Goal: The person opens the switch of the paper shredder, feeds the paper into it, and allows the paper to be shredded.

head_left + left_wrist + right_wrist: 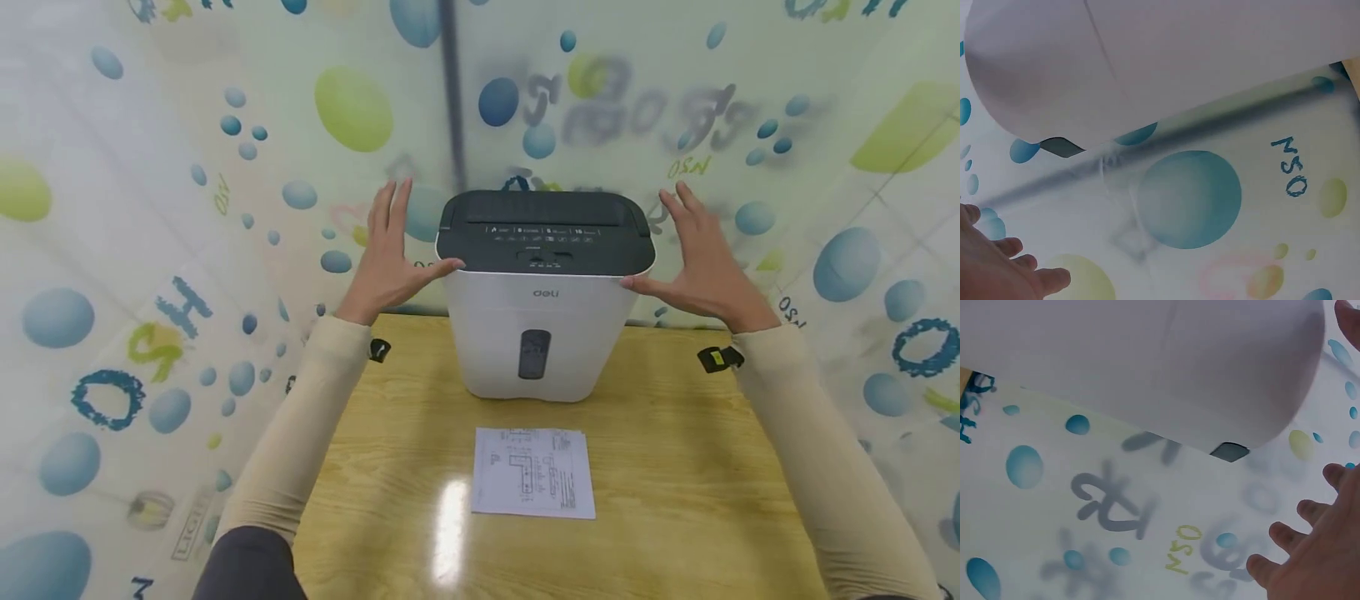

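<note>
The white shredder [545, 317] stands upright on the wooden table [645, 483], near the back edge, with its dark top [547, 208] facing up. Your left hand [386, 258] is just beside the shredder's left side, and your right hand [701, 267] is just beside its right side. Both hands have their fingers spread wide and hold nothing. Each thumb points in at the shredder's top front edge, but I can't tell if the thumbs touch it. For a good hold, it would be best to keep both hands at the same height and press in evenly, so the shredder doesn't tip. It looks wider at the top, so a hold just under the rim may slip less. Mind the papers [532, 473] lying flat in front of the shredder. Behind it is a spotted sheet [300, 100].
</note>
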